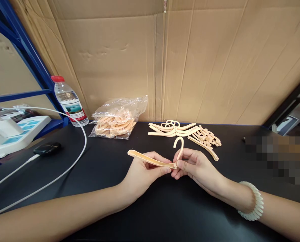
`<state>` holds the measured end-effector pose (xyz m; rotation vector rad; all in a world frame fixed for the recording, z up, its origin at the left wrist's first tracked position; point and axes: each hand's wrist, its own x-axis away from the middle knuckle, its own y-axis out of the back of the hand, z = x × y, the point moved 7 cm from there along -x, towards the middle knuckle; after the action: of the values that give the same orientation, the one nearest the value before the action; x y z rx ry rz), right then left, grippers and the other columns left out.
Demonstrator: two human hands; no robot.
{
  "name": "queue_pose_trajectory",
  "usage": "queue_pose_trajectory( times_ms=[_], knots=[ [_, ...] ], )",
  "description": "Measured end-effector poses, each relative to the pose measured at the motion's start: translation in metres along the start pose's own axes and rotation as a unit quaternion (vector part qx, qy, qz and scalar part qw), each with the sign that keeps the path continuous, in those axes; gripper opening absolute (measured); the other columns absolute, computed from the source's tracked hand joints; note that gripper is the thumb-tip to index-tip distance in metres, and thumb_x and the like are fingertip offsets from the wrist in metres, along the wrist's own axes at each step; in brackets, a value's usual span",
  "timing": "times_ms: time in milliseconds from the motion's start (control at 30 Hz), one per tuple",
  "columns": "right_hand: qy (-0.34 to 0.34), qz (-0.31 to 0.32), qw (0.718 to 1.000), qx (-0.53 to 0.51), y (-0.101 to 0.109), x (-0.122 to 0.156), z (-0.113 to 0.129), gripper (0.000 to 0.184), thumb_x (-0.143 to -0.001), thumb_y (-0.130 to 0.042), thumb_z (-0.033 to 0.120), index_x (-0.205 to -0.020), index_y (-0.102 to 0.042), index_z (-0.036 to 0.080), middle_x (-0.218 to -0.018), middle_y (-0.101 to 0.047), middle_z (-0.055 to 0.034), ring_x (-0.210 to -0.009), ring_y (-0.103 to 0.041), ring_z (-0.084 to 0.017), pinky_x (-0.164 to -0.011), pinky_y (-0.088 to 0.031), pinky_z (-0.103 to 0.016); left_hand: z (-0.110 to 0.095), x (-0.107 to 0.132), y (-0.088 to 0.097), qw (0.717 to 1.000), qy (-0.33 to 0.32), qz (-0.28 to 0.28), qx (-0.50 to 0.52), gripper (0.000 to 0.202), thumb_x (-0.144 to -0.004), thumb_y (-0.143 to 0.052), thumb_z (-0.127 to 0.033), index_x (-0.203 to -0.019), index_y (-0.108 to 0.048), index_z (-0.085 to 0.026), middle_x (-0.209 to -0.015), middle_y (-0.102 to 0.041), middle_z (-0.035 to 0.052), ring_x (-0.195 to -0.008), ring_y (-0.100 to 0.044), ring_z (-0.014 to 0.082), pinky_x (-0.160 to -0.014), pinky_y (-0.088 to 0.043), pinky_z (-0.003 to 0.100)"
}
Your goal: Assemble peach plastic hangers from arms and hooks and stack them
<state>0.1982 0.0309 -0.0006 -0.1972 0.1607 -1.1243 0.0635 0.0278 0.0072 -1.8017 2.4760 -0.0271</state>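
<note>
My left hand (146, 173) is closed around a cream plastic hanger arm (147, 159), which points up and to the left. A curved hanger hook (182, 144) stands upright at the arm's right end, its base pinched between the thumb and fingers of my right hand (194, 165). The two pieces meet between my hands; whether they are locked together cannot be made out. Just beyond, a pile of hangers (162, 129) with hooks lies on the black table (180, 208). To its right are loose hanger pieces (206, 137), one long arm among them.
A clear plastic bag (117, 117) of similar pieces sits at the back, left of centre. Beside it stands a water bottle (70, 102) with a red cap. A white cable (84, 141) loops past a black device (47, 148) and a power strip (31, 129). Cardboard (114, 50) walls the back.
</note>
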Motion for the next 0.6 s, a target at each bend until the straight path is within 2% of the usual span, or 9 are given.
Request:
queue_pose_trajectory(
  times_ms=[333, 600],
  knots=[
    [-0.031, 0.057, 0.997, -0.05, -0.0027, 0.0026, -0.0033, 0.02, -0.079, -0.074, 0.027, -0.077, -0.059, 0.014, -0.075, -0.065, -0.0004, -0.072, -0.069, -0.013, -0.069, -0.058, -0.025, 0.002, 0.0003, 0.0004, 1.0, 0.001, 0.01, 0.017, 0.013, -0.068, -0.08, -0.017, -0.076, -0.069, -0.015, -0.076, -0.076, 0.003, -0.073, -0.071, 0.0159, -0.073, -0.057, 0.027],
    [-0.037, 0.011, 0.999, -0.035, 0.0009, 0.0044, -0.0063, 0.023, -0.076, -0.076, 0.029, -0.075, -0.059, 0.014, -0.072, -0.067, -0.0018, -0.068, -0.069, -0.014, -0.067, -0.058, -0.025, 0.0015, 0.0013, 0.0024, 0.999, -0.004, -0.002, -0.033, 0.014, -0.068, -0.08, -0.021, -0.074, -0.07, -0.015, -0.08, -0.076, 0.005, -0.076, -0.072, 0.0198, -0.075, -0.058, 0.031]
  ],
)
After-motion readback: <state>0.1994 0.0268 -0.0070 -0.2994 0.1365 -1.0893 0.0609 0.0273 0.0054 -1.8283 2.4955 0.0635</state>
